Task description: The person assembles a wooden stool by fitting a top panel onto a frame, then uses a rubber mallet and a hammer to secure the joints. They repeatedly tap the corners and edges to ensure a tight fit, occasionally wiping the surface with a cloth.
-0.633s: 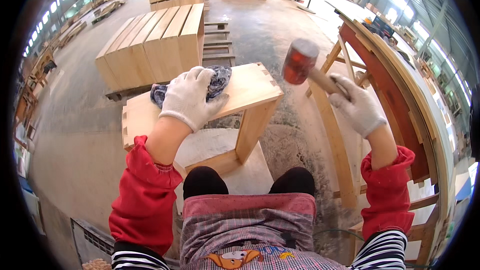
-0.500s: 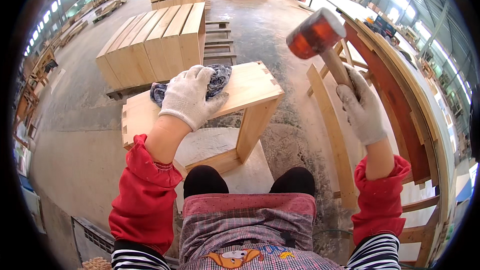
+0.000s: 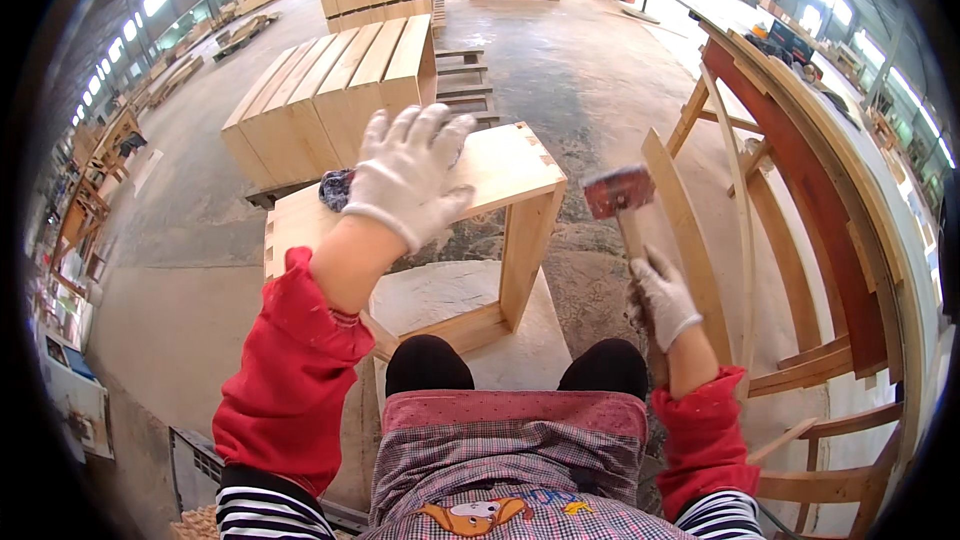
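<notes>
Left hand (image 3: 410,168): gloved in white knit, is holding its fingers spread wide over a crumpled, dark cloth (image 3: 335,191), left of centre; contact I cannot tell.
Right hand (image 3: 662,298): is gripping a mallet (image 3: 618,192) by its wooden handle, fingers curled round, blocky reddish head up, right of centre.
Wooden frame (image 3: 508,166): is standing mid-picture, pale, rectangular, corners interlocking.
Boxes (image 3: 335,80): pale, flat-sided, are resting upper left.

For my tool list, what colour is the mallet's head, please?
The mallet's head is mostly red; the head view shows it.
</notes>
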Motion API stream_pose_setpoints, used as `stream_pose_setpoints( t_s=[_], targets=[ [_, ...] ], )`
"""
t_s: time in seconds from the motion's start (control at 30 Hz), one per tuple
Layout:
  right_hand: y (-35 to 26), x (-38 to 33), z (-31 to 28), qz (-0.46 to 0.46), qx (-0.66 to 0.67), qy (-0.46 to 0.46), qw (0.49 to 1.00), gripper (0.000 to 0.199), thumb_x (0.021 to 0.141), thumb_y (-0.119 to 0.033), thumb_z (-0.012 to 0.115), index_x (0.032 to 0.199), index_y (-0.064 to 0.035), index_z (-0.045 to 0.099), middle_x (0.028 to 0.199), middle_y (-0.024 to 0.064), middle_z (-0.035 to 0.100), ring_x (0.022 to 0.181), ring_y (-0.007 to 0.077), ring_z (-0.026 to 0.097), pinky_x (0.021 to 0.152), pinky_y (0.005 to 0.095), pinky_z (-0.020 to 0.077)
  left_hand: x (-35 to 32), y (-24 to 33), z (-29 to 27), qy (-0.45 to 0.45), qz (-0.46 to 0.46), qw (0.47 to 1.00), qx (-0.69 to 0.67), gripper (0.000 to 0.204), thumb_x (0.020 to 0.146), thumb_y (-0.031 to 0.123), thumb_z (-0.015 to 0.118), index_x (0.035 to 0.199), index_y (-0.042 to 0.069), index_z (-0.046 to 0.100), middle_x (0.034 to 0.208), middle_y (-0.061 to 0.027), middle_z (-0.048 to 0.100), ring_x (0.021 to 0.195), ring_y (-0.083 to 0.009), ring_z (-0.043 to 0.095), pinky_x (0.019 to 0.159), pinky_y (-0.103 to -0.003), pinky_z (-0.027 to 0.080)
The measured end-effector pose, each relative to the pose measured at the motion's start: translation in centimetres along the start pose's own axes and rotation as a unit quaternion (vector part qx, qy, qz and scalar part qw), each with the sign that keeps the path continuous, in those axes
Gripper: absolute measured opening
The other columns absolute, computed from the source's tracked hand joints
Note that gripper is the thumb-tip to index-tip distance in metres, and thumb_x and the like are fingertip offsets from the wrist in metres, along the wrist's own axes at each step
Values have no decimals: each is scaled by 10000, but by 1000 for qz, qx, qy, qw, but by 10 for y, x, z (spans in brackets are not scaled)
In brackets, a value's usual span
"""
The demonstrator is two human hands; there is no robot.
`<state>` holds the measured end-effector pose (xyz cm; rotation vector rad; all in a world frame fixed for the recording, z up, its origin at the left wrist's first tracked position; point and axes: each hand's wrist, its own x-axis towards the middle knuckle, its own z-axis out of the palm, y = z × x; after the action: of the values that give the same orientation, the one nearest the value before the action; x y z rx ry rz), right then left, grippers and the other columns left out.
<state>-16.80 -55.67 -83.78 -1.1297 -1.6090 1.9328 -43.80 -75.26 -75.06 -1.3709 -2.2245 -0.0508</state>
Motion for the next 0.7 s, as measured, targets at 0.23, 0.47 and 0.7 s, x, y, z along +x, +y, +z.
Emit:
stream_pose_setpoints(
  t_s=[0.23, 0.47, 0.7],
  targets=[
    [170, 83, -7, 203, 266, -183, 925, 473, 907, -508, 651, 1293, -251, 563, 773, 42, 610, 490, 178, 533, 432, 334, 440, 79, 54, -14, -202, -12, 978, -57, 912, 844, 691, 531, 1478, 54, 372, 1487, -186, 425, 1392, -325, 388, 1203, -417, 202],
    [203, 111, -11, 244, 255, -172, 920, 504, 860, -613, 643, 1227, -272, 590, 799, 29, 607, 519, 176, 533, 455, 339, 453, 109, 59, 4, -325, -108, 928, -149, 1147, 719, 793, 597, 1525, 37, 289, 1517, -234, 363, 1412, -381, 353, 1148, -411, 328],
    [199, 111, -5, 287, 315, -189, 885, 455, 900, -552, 636, 1264, -288, 565, 749, 25, 548, 510, 161, 480, 447, 311, 408, 126, 33, 28, -340, -137, 887, -281, 705, 826, 610, 663, 1237, 38, 645, 1150, -153, 683, 1073, -268, 639, 960, -342, 464]
  ],
)
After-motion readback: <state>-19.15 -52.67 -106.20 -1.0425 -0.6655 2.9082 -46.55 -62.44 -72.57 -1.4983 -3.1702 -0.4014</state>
